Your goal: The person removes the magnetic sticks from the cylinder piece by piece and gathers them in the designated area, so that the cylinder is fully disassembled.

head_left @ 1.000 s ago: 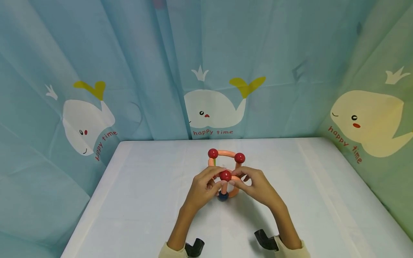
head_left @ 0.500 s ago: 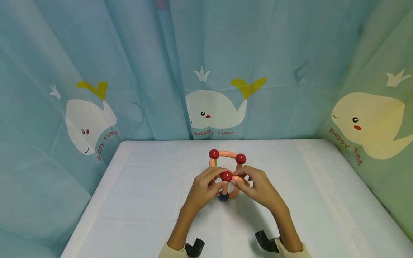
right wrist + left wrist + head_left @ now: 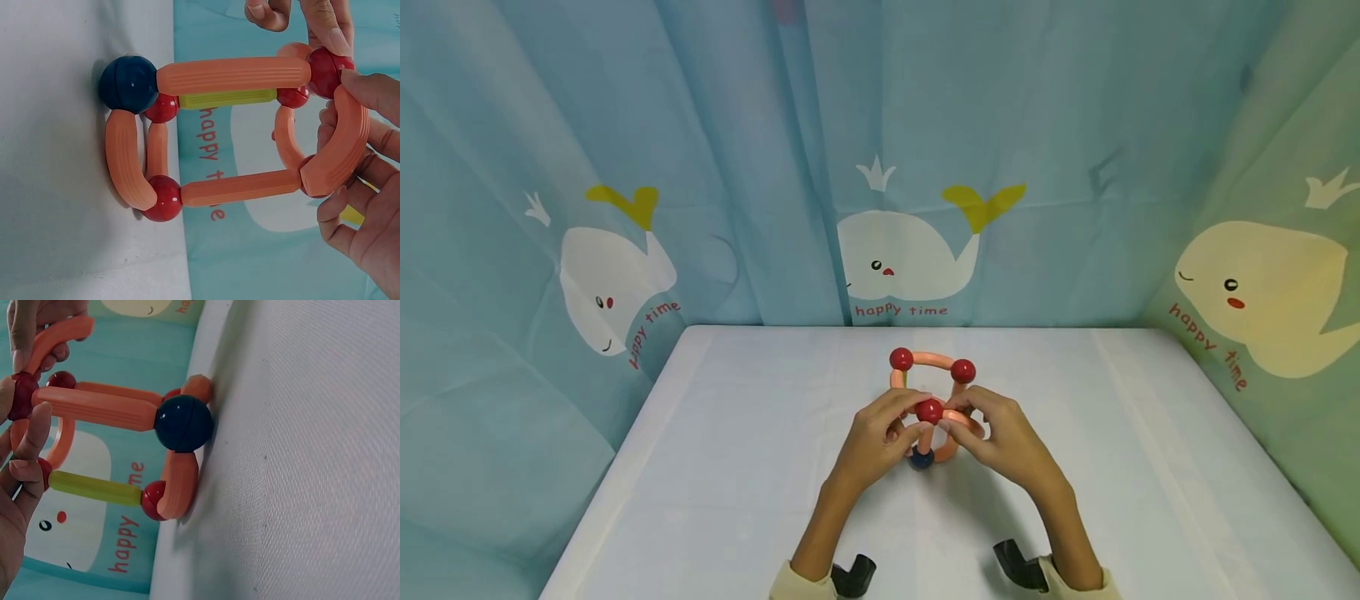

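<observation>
A cage of magnetic balls and rods stands on the white table, with a dark blue ball [image 3: 128, 84] at a lower corner and a yellow-green rod [image 3: 94, 489] among the orange ones. My left hand [image 3: 872, 442] pinches the red ball [image 3: 929, 411] at the top near corner between thumb and fingers. One end of a curved orange rod [image 3: 350, 147] meets that ball; my right hand [image 3: 1011, 433] pinches this rod. In the left wrist view its other end sticks out away from the balls. An upright orange rod [image 3: 234, 74] joins the held ball to the blue one.
Two more red balls, a left one [image 3: 901, 359] and a right one [image 3: 963, 372], top the cage's far side, linked by a curved rod [image 3: 932, 360]. The white table [image 3: 737, 467] spreads around it, before a blue curtain [image 3: 760, 167] printed with whales.
The head view has shifted slightly. More of the curved rod shows past my right thumb than a second ago. Both hands keep their places at the cage.
</observation>
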A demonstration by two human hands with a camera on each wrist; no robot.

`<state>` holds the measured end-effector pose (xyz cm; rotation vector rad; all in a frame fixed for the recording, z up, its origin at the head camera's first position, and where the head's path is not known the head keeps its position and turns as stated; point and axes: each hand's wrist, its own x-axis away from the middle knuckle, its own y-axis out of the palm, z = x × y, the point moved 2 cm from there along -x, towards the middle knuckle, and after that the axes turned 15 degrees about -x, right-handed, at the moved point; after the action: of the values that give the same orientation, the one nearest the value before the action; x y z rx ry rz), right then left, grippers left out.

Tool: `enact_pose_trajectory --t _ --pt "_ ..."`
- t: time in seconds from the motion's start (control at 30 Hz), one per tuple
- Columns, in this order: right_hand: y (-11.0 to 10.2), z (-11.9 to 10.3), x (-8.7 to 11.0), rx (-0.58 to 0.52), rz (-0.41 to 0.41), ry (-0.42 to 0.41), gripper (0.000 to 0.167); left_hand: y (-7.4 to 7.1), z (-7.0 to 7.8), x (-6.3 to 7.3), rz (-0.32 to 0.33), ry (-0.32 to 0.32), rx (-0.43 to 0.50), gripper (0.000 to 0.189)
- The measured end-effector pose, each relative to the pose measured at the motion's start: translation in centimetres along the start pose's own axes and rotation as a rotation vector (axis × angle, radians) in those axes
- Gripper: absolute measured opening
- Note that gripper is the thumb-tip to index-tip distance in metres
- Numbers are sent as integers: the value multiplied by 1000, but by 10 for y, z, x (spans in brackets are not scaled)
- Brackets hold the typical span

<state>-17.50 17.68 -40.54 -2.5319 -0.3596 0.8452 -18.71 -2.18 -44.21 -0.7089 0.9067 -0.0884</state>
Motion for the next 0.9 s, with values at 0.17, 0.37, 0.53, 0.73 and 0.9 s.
enact_pose_trajectory --t 0.17,0.37,0.53,0.73,0.9 --pt "0 1 1 -9 7 -5 17 1 0 1 -9 -18 -2 36" --pt "1 2 0 -23 15 -25 17 -1 1 0 -16 -36 -11 36" --pt "1 1 0 -28 21 -48 16 -2 2 0 -14 -35 -18 36" --pt "1 1 0 -17 27 -84 16 -2 3 0 4 -17 -14 36" --pt "-5 1 2 1 44 -55 18 -2 3 1 2 -21 -17 36"
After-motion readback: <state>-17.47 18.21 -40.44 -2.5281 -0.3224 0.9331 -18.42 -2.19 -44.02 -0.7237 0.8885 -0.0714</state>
